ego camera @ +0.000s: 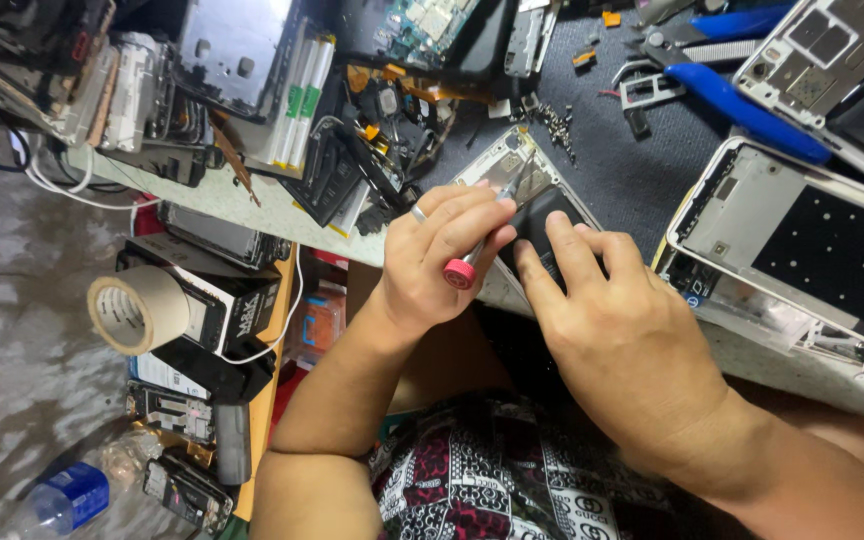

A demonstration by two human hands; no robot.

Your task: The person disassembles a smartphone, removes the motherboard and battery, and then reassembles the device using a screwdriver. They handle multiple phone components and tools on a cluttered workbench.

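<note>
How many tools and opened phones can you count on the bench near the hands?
Screwdrivers with a red cap, in the left hand: 1
Blue-handled pliers: 1
Opened phones: 2, one under the right hand at, one beside it
Total: 4

Workbench (642, 170), items by position. Centre, at the near edge: opened phone (522, 185), lying flat; left hand (442, 255) over its left side gripping a screwdriver (482, 235) whose tip points into the phone; right hand (612, 320) resting on its near right part. Right: larger opened tablet frame (802, 250), flat (partly overhanging the edge). Behind that: pliers (722, 85). Behind the phone: loose screws (555, 125). Left rear: heap of phone parts (242, 90). Below the bench, left: tape roll (137, 310) on stacked boxes (222, 310); plastic bottle (62, 500) on the floor nearest.
</note>
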